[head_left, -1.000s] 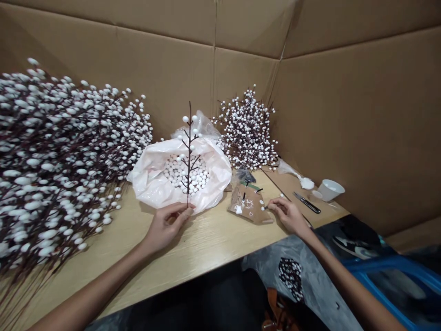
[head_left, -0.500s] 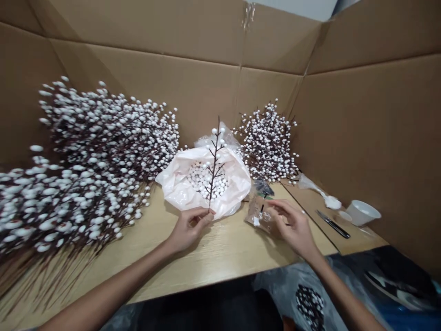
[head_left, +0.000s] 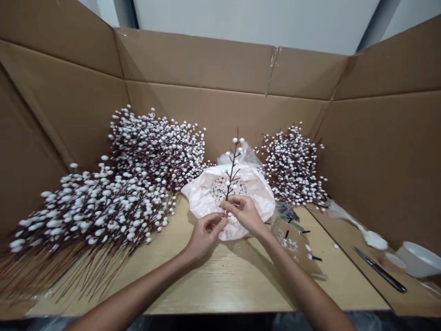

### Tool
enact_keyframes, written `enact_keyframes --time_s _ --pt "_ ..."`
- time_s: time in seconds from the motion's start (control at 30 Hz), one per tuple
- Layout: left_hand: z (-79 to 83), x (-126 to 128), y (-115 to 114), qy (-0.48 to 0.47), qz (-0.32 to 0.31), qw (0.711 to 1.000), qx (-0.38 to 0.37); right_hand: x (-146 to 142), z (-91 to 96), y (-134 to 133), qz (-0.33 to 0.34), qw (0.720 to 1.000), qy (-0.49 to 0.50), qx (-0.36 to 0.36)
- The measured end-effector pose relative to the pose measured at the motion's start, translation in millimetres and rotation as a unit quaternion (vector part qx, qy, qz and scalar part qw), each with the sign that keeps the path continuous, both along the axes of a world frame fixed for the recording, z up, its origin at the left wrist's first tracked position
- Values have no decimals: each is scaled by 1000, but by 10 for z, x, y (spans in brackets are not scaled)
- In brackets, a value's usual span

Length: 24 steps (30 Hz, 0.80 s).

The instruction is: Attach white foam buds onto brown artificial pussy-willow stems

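Observation:
An artificial berry branch (head_left: 233,166) stands upright before me, dark brown with a few white berries near its top and several bare side twigs. My left hand (head_left: 207,233) pinches its stem at the bottom. Just above, my right hand (head_left: 243,212) has closed its thumb and fingers on the lower part of the same branch. Whether a small piece is also in that pinch is hidden. Behind both hands lies an opened pale plastic bag (head_left: 200,186) holding many loose white berries (head_left: 219,189).
Piles of berry branches lie at left (head_left: 113,202) and back right (head_left: 292,165). On the right are a brown cardboard piece (head_left: 303,257) with small dark-stick bits, a utility knife (head_left: 381,270) and a white cup (head_left: 418,259). Cardboard walls (head_left: 196,62) enclose the table (head_left: 206,289).
My right hand has moved left from the small bits on the cardboard to the branch. My left hand still holds the stem. The head view has tilted up and shifted left.

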State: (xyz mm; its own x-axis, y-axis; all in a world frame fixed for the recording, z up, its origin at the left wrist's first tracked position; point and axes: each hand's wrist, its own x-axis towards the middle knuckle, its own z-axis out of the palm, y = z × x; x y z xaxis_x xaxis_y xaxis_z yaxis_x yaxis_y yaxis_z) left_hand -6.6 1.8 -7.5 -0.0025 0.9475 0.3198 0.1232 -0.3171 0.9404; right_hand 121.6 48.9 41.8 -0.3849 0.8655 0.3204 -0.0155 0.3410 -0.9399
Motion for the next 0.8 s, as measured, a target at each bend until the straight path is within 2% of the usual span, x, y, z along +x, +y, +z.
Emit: enact_keyframes --time_s 0.17,0.33,0.53,0.67,0.8 --pt "44 18 -34 -20 14 1000 3 127 60 14 -57 997 48 13" --pt "116 26 -86 -39 -13 999 4 266 27 32 -92 994 51 37" --pt "128 11 -80 -23 -6 1000 2 237 -62 13 -47 998 30 27" --pt "148 -37 -41 -28 12 999 33 179 -95 -17 -27 999 24 12" --pt "240 -128 -9 -44 34 996 69 134 -123 -60 -3 1000 4 4"
